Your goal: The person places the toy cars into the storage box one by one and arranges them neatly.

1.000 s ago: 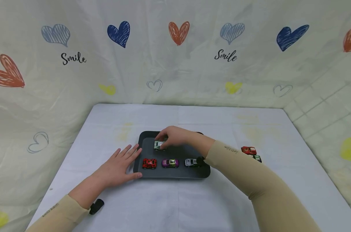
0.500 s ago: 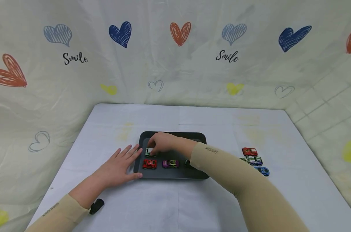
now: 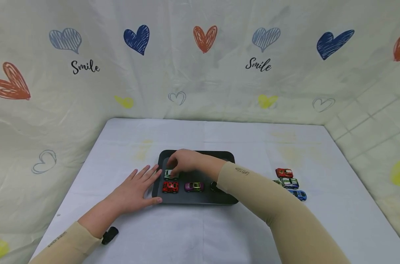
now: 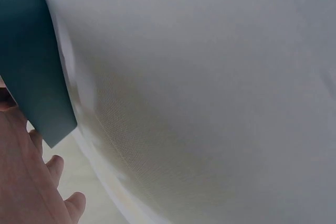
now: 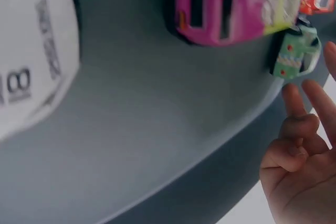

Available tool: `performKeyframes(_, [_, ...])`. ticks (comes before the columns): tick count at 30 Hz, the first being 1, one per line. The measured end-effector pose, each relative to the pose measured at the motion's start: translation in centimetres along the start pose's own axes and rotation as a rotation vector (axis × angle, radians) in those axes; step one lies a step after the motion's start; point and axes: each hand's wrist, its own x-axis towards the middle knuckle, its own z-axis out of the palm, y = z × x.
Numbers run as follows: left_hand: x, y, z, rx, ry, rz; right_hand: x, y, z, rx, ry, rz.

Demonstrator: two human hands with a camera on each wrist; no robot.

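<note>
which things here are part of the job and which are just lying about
In the job, apparently:
dark tray, by the left hand
mint-green car, under the right hand
red car, purple car and white car, in the tray

Lying about on the table, though possibly involved:
second red car
white-and-green car
blue car

Toy cars [image 3: 194, 187] stand in the tray [image 3: 196, 200], left of other cars [image 3: 290, 183] on the table [image 3: 186, 234].
</note>
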Motion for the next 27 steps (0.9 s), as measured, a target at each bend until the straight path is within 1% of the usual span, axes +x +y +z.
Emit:
performKeyframes(6, [-0.2, 0.4, -0.3, 0.005, -0.004, 0.003, -0.5, 0.3, -0.5, 0.033, 0.020, -0.012])
performKeyframes(12, [-0.1, 0.2, -0.2, 0.009, -0.018, -0.005, -1.7, 0.2, -1.4, 0.057, 0.054, -0.020])
performKeyframes(18, [-0.2, 0.7, -0.6, 0.020, -0.030, -0.017, -3.3, 0.4, -2.7, 0.129, 0.111, -0.013])
performKeyframes(22, [-0.2, 0.9, -0.7, 0.024, -0.032, -0.026, -4.6, 1.2, -3.6, 0.160, 0.167, -0.017])
performKeyframes(27, [-0.3, 1.0, -0.9, 0.013, -0.015, -0.028, -6.8, 2.4, -4.6, 0.217, 0.198, -0.001])
